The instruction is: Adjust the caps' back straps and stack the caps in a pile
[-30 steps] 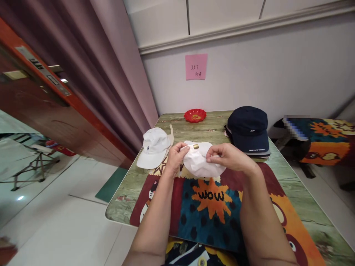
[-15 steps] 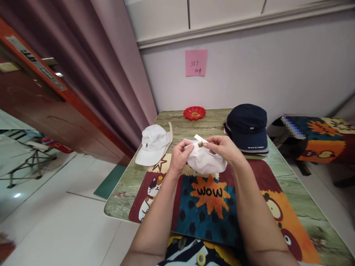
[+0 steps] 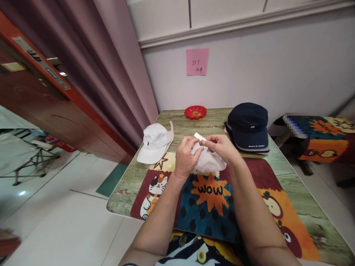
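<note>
Between my two hands is a white cap (image 3: 208,161), its back strap (image 3: 198,136) sticking up past a small brass buckle (image 3: 201,142). My left hand (image 3: 186,155) is closed, its fingers at the buckle and the cap's edge. From the other side, my right hand (image 3: 220,146) pinches the strap beside the buckle. The cap hangs just above a colourful mat (image 3: 212,221) printed "WOW". Part of its crown is hidden behind my left hand.
Another white cap (image 3: 152,144) rests at the table's left, a beige strap beside it. Navy caps (image 3: 248,125) are stacked at the right. A red scalloped dish (image 3: 195,112) sits at the back of the wood-patterned table (image 3: 177,123), near the wall.
My left hand has slid right along the cap's edge to the buckle. My right hand stays at the strap, and the view has shifted slightly.
</note>
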{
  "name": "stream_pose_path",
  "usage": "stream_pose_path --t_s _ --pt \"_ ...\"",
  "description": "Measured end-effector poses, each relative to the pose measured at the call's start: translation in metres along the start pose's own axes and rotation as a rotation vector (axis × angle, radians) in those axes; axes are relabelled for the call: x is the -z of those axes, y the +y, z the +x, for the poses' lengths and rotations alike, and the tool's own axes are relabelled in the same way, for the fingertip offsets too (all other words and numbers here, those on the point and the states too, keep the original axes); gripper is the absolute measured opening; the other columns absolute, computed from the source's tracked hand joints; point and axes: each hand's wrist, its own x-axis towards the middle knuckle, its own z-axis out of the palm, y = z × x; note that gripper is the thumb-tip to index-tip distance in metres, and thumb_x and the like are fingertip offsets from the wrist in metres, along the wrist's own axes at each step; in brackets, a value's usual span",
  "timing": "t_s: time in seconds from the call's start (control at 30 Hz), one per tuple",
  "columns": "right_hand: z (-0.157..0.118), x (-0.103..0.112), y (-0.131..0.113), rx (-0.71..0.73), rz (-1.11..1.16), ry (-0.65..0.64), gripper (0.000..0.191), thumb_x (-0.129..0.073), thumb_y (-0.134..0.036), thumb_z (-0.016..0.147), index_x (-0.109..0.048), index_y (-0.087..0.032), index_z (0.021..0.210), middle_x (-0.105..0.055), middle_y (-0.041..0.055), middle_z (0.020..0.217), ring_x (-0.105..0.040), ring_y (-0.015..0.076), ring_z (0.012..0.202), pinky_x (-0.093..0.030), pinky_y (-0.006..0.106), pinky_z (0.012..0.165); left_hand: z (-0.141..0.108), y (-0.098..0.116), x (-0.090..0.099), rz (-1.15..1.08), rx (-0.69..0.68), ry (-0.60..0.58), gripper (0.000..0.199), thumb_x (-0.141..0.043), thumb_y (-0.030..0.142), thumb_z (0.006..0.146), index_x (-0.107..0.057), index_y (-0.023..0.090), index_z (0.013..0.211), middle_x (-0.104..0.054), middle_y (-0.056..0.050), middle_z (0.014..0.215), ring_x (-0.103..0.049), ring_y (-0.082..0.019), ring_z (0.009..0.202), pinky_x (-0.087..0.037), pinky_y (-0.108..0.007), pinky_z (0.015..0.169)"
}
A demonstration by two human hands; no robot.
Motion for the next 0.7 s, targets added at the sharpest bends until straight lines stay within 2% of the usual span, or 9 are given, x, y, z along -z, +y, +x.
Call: stream_pose_path --t_s 0.2,0.33,0.4,0.5,0.57,0.7 --pt "0.001 -0.002 0.003 0.060 -0.012 -0.037 0.042 -0.080 -0.054 0.064 -0.066 -0.015 0.068 -0.056 -0.0014 0.058 -0.042 0.0093 0.054 -0.028 0.024 0.052 -0.001 -0.003 -0.005 0.010 -0.071 0.043 0.016 -0.062 0.018 0.093 -0.068 0.019 0.107 -0.068 -0.008 0.101 -0.065 -0.016 0.089 -0.053 -0.027 0.081" --pt "-0.001 -0.002 -0.001 0.111 -0.007 -0.018 0.038 -0.076 -0.052 0.069 -0.067 -0.015 0.069 -0.054 -0.0019 0.058 -0.042 0.0097 0.054 -0.029 0.025 0.052 0.000 -0.006 -0.005 -0.088 -0.056 0.049 0.017 -0.064 0.018 0.091 -0.070 0.019 0.106 -0.070 -0.007 0.099 -0.065 -0.015 0.084 -0.054 -0.028 0.081" --pt "-0.002 0.000 -0.003 0.111 0.008 0.018 0.035 -0.074 -0.050 0.071 -0.069 -0.016 0.073 -0.054 -0.0022 0.059 -0.041 0.0098 0.053 -0.030 0.025 0.051 -0.001 -0.013 -0.005 -0.214 0.036 0.040 0.017 -0.069 0.020 0.087 -0.072 0.019 0.104 -0.071 -0.006 0.098 -0.065 -0.014 0.079 -0.055 -0.026 0.076" --pt "-0.002 0.005 -0.004 0.077 0.014 0.077 0.032 -0.074 -0.047 0.070 -0.072 -0.016 0.077 -0.058 -0.0007 0.061 -0.044 0.0112 0.053 -0.032 0.026 0.050 -0.003 -0.030 -0.007 -0.461 0.270 0.007 0.023 -0.077 0.026 0.080 -0.075 0.019 0.102 -0.071 -0.005 0.095 -0.066 -0.013 0.074 -0.055 -0.024 0.068" --pt "-0.002 0.008 -0.002 0.059 0.011 0.087 0.033 -0.074 -0.047 0.069 -0.073 -0.016 0.079 -0.063 0.0015 0.065 -0.049 0.0131 0.055 -0.035 0.026 0.051 -0.005 -0.040 -0.009 -0.583 0.393 0.009 0.027 -0.080 0.029 0.076 -0.076 0.019 0.102 -0.072 -0.005 0.096 -0.067 -0.014 0.078 -0.055 -0.024 0.070" --pt "-0.001 0.012 0.002 0.086 -0.043 0.064 0.037 -0.076 -0.051 0.069 -0.074 -0.015 0.078 -0.065 0.0031 0.067 -0.051 0.0146 0.058 -0.037 0.027 0.053 -0.005 -0.045 -0.009 -0.661 0.462 0.093 0.029 -0.085 0.029 0.070 -0.077 0.019 0.096 -0.072 -0.006 0.104 -0.070 -0.016 0.087 -0.057 -0.028 0.082"
